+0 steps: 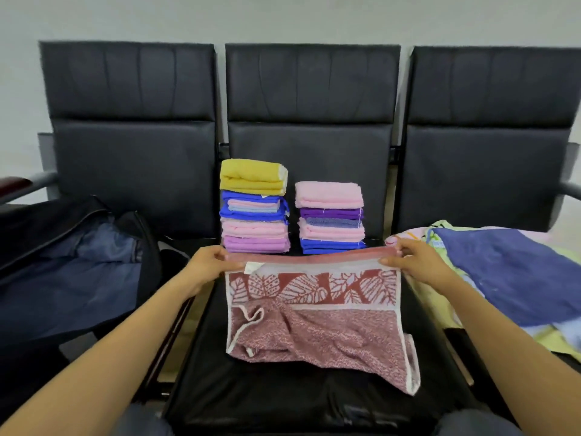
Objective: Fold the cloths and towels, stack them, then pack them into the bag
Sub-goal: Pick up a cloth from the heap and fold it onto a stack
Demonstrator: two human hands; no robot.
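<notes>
Between my two hands runs the top hem of the pink leaf-patterned towel (314, 325). My left hand (207, 265) pinches its left corner and my right hand (418, 262) pinches the right corner, fingers curled over the hem, which is stretched level from one to the other. Below the hands the towel hangs toward me, its lower part crumpled on the black seat (283, 398). I judge the next fold runs hand to hand, with neither hand nearer. Just beyond my knuckles stand the taller stack (254, 212), past the left hand, and the shorter stack (330, 218), past the right. Farther out to the left lies the open dark bag (78, 262), and out to the right the unfolded cloths (509, 272).
</notes>
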